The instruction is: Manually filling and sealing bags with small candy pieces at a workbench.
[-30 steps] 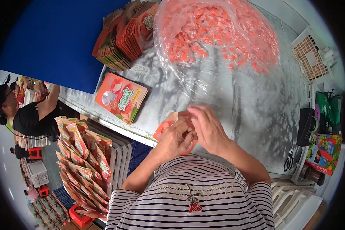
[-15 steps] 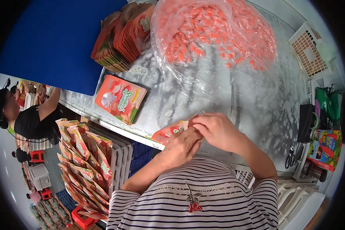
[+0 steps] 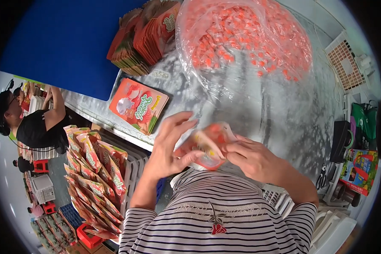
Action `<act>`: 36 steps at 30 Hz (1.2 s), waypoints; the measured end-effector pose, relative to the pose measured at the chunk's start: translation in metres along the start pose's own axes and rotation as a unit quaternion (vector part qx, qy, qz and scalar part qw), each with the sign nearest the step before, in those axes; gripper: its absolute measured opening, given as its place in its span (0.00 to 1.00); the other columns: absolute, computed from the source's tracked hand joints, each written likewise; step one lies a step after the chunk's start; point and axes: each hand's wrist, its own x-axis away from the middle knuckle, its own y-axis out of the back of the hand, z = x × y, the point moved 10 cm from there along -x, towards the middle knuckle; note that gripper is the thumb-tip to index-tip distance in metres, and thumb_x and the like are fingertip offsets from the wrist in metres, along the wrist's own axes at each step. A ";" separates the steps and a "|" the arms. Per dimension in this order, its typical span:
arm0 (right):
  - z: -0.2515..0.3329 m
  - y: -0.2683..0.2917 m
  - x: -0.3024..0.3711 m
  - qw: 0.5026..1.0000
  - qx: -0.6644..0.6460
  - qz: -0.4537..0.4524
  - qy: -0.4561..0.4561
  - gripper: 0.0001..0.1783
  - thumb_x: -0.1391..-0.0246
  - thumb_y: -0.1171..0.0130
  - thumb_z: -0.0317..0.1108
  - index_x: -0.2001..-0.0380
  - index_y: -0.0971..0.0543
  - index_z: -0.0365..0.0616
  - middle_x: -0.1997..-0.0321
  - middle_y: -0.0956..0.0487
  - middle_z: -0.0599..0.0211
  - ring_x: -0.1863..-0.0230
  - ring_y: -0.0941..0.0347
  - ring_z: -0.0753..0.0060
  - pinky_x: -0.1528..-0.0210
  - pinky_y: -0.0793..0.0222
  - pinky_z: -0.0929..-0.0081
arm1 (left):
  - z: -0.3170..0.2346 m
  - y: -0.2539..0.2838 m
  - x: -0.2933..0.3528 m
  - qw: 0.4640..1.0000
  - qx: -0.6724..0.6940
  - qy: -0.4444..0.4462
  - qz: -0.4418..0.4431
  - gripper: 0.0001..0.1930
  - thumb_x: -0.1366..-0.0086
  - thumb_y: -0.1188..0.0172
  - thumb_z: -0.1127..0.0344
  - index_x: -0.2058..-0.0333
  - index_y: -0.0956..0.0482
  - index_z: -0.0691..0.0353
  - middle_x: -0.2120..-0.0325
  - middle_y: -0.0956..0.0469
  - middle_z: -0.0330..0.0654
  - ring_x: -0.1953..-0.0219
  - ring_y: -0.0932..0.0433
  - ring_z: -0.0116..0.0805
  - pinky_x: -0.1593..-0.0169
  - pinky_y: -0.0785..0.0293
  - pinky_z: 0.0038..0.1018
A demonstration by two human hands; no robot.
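Note:
In front of my striped shirt, a red printed pouch (image 3: 213, 142) is tilted and somewhat blurred. My right hand (image 3: 252, 158) pinches its right edge between thumb and fingers. At the pouch's other side my left hand (image 3: 167, 146) has its fingers spread, the thumb close to the packaging; whether it touches cannot be made out. A small stack of flat red pouches (image 3: 137, 106) lies on the table left of my hands. Beyond them, a large clear plastic bag (image 3: 207, 80) spreads open with many small wrapped red-orange pieces (image 3: 241, 31) in it.
Bundled pouches (image 3: 148, 36) stand at the back beside a blue board (image 3: 55, 46). Filled pouches (image 3: 95, 178) fill a crate at my left. Scissors (image 3: 321, 177), a white basket (image 3: 346, 63) and a black box (image 3: 340, 142) are at the right. A co-worker (image 3: 36, 127) works at far left.
My left hand has let go of the pouch, moved left and up, and spread its fingers. The pouch has tilted up in my right hand, which has shifted slightly right and down.

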 end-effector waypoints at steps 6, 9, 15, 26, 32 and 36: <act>0.019 0.021 0.002 0.999 0.039 0.005 0.025 0.10 0.57 0.42 0.24 0.67 0.22 0.37 0.57 0.24 0.61 0.55 0.24 0.63 0.38 0.35 0.54 | 0.008 -0.068 0.011 0.881 0.397 0.130 0.224 0.36 0.40 0.38 0.51 0.40 0.35 0.68 0.45 0.28 0.52 0.46 0.27 0.43 0.42 0.34 0.35; 0.009 0.025 0.014 0.998 0.058 0.012 -0.013 0.13 0.58 0.38 0.29 0.66 0.23 0.39 0.57 0.23 0.63 0.56 0.24 0.63 0.43 0.33 0.55 | -0.007 -0.083 0.013 0.913 0.366 0.058 0.169 0.23 0.28 0.53 0.60 0.41 0.34 0.69 0.46 0.29 0.57 0.45 0.29 0.47 0.44 0.31 0.33; 0.027 0.041 0.010 0.989 0.107 0.018 -0.096 0.26 0.62 0.30 0.35 0.58 0.25 0.34 0.53 0.25 0.57 0.53 0.26 0.60 0.47 0.34 0.58 | -0.017 -0.089 0.017 0.930 0.349 0.052 0.106 0.23 0.27 0.56 0.60 0.41 0.35 0.70 0.45 0.30 0.56 0.44 0.29 0.48 0.43 0.32 0.33; -0.007 -0.050 0.025 0.807 -0.121 0.545 -0.193 0.16 0.48 0.41 0.34 0.64 0.28 0.30 0.65 0.24 0.47 0.58 0.26 0.50 0.55 0.31 0.57 | -0.034 -0.101 0.027 0.905 0.394 0.114 0.110 0.23 0.26 0.59 0.58 0.41 0.35 0.71 0.45 0.29 0.55 0.48 0.25 0.47 0.45 0.28 0.32; -0.016 -0.033 -0.002 0.947 -0.094 0.280 -0.129 0.12 0.52 0.39 0.28 0.65 0.25 0.32 0.70 0.24 0.50 0.66 0.25 0.51 0.61 0.31 0.59 | -0.013 -0.090 0.025 0.927 0.345 0.144 0.043 0.24 0.25 0.62 0.58 0.43 0.33 0.74 0.55 0.22 0.50 0.59 0.23 0.27 0.55 0.26 0.23; -0.007 0.053 -0.019 0.987 0.094 -0.105 -0.076 0.28 0.58 0.32 0.27 0.51 0.29 0.36 0.56 0.25 0.54 0.58 0.25 0.53 0.57 0.29 0.60 | 0.024 -0.087 0.033 0.856 0.441 0.271 -0.010 0.24 0.24 0.64 0.58 0.44 0.33 0.75 0.53 0.23 0.49 0.53 0.25 0.30 0.49 0.29 0.23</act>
